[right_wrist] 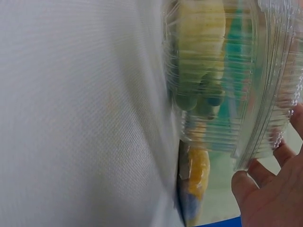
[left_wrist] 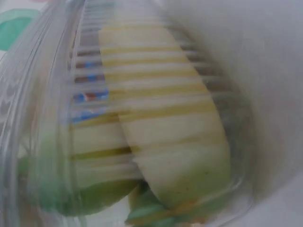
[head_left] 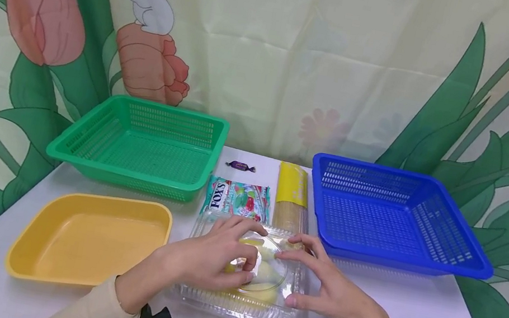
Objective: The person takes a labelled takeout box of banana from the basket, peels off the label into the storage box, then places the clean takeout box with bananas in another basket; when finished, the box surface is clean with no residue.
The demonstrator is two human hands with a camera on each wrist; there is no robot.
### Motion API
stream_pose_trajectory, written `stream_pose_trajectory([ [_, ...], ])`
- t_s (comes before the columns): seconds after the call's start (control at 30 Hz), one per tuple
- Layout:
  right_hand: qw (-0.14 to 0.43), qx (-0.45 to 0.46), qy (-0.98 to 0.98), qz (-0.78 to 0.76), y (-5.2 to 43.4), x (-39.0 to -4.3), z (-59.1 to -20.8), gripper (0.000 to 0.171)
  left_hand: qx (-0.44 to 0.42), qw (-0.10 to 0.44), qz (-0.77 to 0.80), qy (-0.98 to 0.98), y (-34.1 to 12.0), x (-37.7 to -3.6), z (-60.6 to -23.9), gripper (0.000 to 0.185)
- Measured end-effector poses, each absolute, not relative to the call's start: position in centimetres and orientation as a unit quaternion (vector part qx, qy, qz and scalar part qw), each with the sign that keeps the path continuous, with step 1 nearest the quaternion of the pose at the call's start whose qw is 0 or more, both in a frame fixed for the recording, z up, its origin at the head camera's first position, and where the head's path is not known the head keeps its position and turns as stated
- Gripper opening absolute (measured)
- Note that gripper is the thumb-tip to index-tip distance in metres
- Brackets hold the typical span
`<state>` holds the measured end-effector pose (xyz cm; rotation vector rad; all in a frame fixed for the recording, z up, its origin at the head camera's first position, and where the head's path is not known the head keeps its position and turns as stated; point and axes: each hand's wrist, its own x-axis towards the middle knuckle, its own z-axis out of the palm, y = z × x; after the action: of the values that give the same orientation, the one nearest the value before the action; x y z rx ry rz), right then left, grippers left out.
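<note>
A clear ridged plastic box (head_left: 253, 309) with its lid down lies at the near middle of the table. Pale yellow-green pieces (left_wrist: 165, 118) show through its walls, long and rounded like fruit. Across the left part of the lid lies my left hand (head_left: 222, 255), fingers bent and spread over the plastic. My right hand (head_left: 331, 289) is at the right side, its fingertips over the lid's edge and its thumb near the front right corner. In the right wrist view, the right fingers (right_wrist: 284, 153) are spread beside the box rim. The left wrist view shows no hand.
Behind the box lie a FOX'S candy bag (head_left: 238, 199), a yellow-topped noodle pack (head_left: 293, 188) and a small wrapped candy (head_left: 240, 166). A green basket (head_left: 129, 174) and a yellow tray (head_left: 96, 199) stand left, a blue basket (head_left: 400, 258) right. A printed curtain (head_left: 260, 69) hangs behind.
</note>
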<state>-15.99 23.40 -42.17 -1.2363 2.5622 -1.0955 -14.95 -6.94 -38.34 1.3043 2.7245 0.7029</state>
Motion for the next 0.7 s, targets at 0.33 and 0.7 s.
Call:
stream_pose_trajectory([
  [0.33,0.057,-0.394,0.841,-0.366,23.49,-15.9,-42.2,0.069,0.418,0.024,0.221,0.881,-7.01,-14.84,-38.54,0.016],
  [0.7,0.042,-0.394,0.847,-0.354,23.45,-15.67,-42.39,0.061,0.431,-0.006,0.277,0.859,-7.45,-14.76,-38.82,0.015],
])
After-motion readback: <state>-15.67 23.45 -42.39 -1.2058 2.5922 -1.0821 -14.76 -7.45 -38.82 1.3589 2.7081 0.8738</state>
